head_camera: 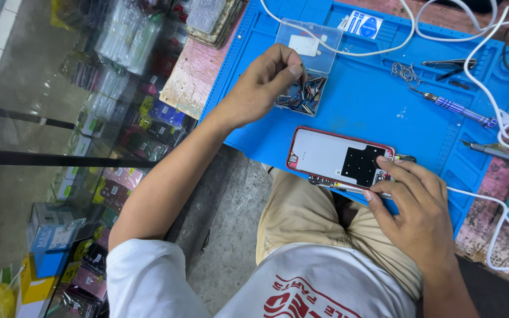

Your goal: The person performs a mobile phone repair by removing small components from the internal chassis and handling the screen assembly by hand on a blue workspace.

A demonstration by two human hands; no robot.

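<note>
We start with the phone [340, 158], which lies on its face near the front edge of the blue work mat [378, 106], its red frame showing around an opened back, pale on one half and dark on the other. Our right hand [410, 206] rests on its near right corner, fingers curled down over the edge and pinching a thin metal tool [349, 187] against the frame, which pins the phone so it cannot slide on the mat. Our left hand [263, 85] is lifted over a small clear plastic box [301, 94] that holds a heap of little dark metal parts, probably screws or tips, though the view is too coarse to be sure. Its thumb and forefinger are closed together in a pinch at the box's edge; whether they hold a part we cannot tell. The box's lid [310, 41] is tipped back open behind it, so the heap is within reach just left of the phone.

Further out, a small purple-handled screwdriver [458, 109] lies on the mat to the right, with tweezers [446, 63] beyond it. White cables [490, 65] loop across the mat's far and right sides and trail close to our right hand, the likeliest thing to snag. The mat sits on a worn pinkish table [192, 79], and to the left a glass case [113, 118] shows packaged goods.
</note>
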